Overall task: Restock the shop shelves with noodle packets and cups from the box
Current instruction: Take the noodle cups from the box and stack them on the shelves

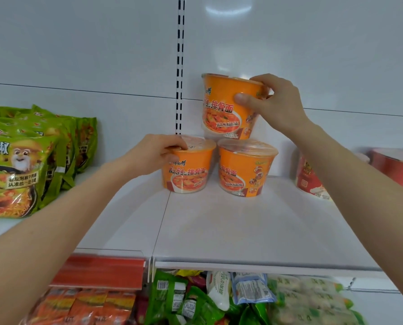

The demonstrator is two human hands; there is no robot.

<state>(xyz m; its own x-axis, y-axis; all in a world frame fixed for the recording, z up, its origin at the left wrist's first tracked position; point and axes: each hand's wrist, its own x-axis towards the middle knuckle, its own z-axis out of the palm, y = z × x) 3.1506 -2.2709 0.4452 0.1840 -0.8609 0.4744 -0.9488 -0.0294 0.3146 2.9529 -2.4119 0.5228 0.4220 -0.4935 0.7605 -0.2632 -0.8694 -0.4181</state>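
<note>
Three orange noodle cups stand at the back of the white shelf (231,221). Two are side by side: the left cup (191,172) and the right cup (245,170). A third cup (221,113) sits on top of them, tilted slightly. My right hand (273,104) grips the top cup at its rim, thumb across the front. My left hand (155,151) holds the rim of the lower left cup, fingers curled over the lid.
A stack of green noodle packets (29,160) stands at the shelf's left. Red noodle cups (310,179) stand at the right, partly behind my right forearm. Below the shelf edge lie mixed snack packets (207,299) and orange packets (87,306).
</note>
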